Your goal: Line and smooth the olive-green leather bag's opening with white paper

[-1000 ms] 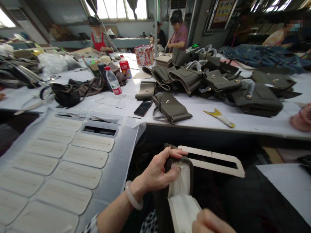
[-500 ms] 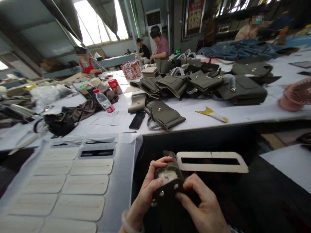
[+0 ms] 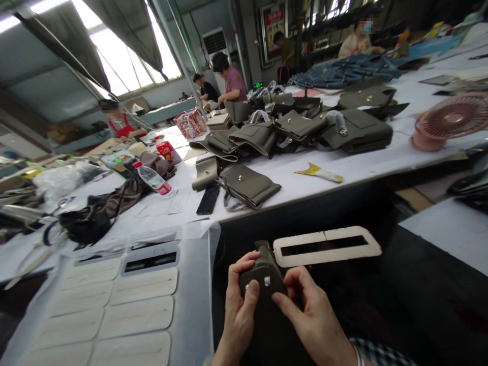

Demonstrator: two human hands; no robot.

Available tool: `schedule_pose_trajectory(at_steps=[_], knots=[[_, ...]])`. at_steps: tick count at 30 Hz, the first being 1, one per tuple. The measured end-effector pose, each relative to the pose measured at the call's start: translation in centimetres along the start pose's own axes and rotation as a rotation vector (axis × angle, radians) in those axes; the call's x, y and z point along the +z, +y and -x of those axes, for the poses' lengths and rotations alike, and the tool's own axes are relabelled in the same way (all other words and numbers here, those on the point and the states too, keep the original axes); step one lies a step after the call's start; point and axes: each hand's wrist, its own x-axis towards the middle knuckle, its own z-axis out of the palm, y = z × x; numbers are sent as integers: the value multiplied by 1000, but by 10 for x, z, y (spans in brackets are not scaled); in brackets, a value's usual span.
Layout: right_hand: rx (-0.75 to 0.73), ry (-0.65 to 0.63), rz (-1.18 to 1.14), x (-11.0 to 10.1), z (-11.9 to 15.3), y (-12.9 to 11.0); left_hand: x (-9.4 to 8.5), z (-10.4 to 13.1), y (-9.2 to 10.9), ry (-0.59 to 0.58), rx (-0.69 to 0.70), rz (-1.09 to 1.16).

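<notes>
A dark olive leather bag piece (image 3: 272, 320) with small metal studs stands upright between my hands, its lower part running down out of view. My left hand (image 3: 241, 300) wraps around its left side, the thumb pressed on the front beside a stud. On the right edge, my right hand (image 3: 310, 305) pinches the leather between thumb and fingers. A whitish patch shows over one stud near the top. Just beyond my hands lies a cream oblong frame with a slot (image 3: 324, 246), on a dark surface.
Left of my hands, a translucent sheet (image 3: 192, 295) carries rows of cream oblong panels (image 3: 143, 312). Olive bags (image 3: 249, 185), a phone (image 3: 208, 199), a water bottle (image 3: 152, 178), a yellow-ended tool (image 3: 320, 173) and a pink fan (image 3: 438, 124) sit on the white table. Several people work farther back.
The bag's top opening, which showed a pale inside, is now covered by the flap. My left thumb has moved onto the front. The view has tilted and shifted.
</notes>
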Motion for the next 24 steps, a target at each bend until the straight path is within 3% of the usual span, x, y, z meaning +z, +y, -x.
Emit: schedule_pose_trajectory(at_steps=[7,16,24], knots=[[-37,38,28,5,2,-2,3,-2,-11,133,-49,-10],[-193,108,39,14,-15,-5,11,-4,-2,252,-60,-206],[-215,63,18,15,-25,-3,12,-10,1,276,-128,-92]])
